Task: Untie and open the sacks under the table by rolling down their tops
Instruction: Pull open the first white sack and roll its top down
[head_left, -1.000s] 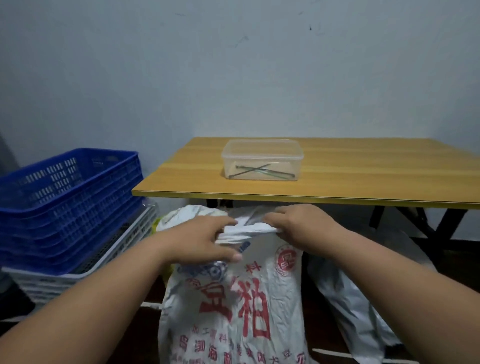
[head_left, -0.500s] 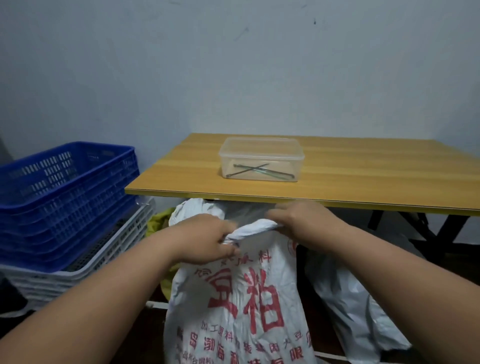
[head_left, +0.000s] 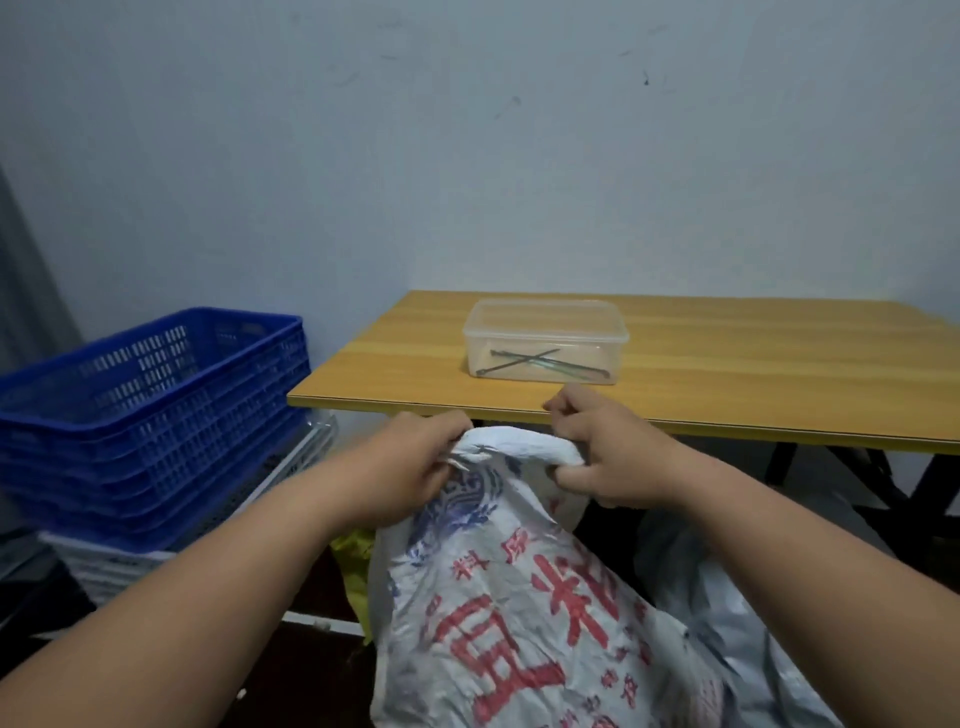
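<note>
left hand (head_left: 410, 467) | right hand (head_left: 608, 457) | both grip sack (head_left: 519, 597) rolled top

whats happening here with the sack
A person is working on a white sack printed with red characters, in front of a wooden table. The left hand and right hand each grip one end of the sack's bunched, rolled top, holding it up near the table edge. A clear plastic box sits on the table, and blue crates are stacked to the left. Another pale sack lies to the right.
</note>
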